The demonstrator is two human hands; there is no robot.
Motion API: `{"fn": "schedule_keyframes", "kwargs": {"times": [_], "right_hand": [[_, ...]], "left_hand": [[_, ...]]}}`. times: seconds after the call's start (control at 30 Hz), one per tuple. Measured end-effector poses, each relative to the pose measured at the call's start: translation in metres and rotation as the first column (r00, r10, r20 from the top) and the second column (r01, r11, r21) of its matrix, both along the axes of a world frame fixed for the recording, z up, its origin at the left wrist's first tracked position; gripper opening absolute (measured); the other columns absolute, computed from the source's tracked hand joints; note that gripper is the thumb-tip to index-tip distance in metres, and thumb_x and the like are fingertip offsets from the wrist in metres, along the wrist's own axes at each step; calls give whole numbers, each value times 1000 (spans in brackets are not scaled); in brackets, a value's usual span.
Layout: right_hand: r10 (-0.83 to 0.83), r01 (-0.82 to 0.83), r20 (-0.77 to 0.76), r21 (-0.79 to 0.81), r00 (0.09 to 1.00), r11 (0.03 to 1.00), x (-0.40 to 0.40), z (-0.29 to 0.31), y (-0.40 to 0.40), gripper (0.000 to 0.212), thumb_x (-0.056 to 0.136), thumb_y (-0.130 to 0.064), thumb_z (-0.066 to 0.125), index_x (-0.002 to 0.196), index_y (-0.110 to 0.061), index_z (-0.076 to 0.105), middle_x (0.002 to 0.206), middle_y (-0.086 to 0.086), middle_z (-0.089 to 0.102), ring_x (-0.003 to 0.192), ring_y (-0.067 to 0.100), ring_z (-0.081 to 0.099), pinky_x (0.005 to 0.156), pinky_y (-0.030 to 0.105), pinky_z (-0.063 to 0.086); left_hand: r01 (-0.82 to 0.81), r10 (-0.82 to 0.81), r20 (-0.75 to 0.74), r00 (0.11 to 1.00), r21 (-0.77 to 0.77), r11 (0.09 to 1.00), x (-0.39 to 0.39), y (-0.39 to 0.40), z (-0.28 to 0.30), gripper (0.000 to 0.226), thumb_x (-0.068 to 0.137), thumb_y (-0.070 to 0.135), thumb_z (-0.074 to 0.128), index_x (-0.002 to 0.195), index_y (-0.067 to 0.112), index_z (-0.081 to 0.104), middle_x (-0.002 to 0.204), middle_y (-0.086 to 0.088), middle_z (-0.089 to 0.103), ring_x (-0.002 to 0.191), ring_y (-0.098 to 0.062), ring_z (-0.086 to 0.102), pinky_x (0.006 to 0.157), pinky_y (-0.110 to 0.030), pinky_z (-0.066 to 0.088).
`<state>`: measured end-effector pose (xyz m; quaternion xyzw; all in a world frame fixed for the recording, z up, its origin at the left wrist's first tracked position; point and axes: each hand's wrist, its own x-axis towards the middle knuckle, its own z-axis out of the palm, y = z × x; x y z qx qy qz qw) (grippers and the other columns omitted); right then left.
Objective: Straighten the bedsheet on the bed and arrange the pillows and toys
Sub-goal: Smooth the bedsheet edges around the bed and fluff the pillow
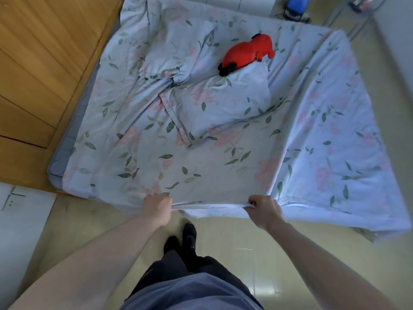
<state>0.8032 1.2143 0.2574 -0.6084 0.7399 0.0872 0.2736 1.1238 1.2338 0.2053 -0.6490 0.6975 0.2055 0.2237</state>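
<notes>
Wood panelling (33, 74) fills the left side, with a strip of grey mattress (64, 151) showing beside it; over the mattress lies the floral bedsheet (145, 153), creased and bunched toward the far end, its near edge lifted off the pale floor (234, 242); the left hand (156, 209) has its fingers curled round that edge, and the right hand (264, 211) pinches the same edge further along, so the hem runs taut between them; past the hands, near the middle of the bed, a pillow (223, 108) in matching fabric lies at an angle; a red stuffed toy (248, 54) rests against the pillow's far corner; on the right the sheet overhangs the bed and drapes toward the floor; black shoes (185, 238) stand just short of the edge.
</notes>
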Motion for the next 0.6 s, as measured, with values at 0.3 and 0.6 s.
{"fn": "schedule_keyframes", "kwargs": {"times": [0.3,0.6], "right_hand": [[18,-18,65,-3,998,1000,8,21,-4,12,83,-22,57,72,-18,60,75,3,61,77,28,59,56,27,38],[161,-178,230,55,960,982,-52,8,2,7,85,-25,58,82,-22,63,80,0,64,72,22,62,59,32,50]], "left_hand": [[108,-180,-397,900,-197,975,-145,-5,30,44,87,37,64,124,17,51,117,-2,61,104,-27,60,85,-36,44],[-51,-91,-395,914,-334,941,-220,-1,16,23,79,19,63,101,22,57,100,1,58,91,-24,60,75,-35,44]]}}
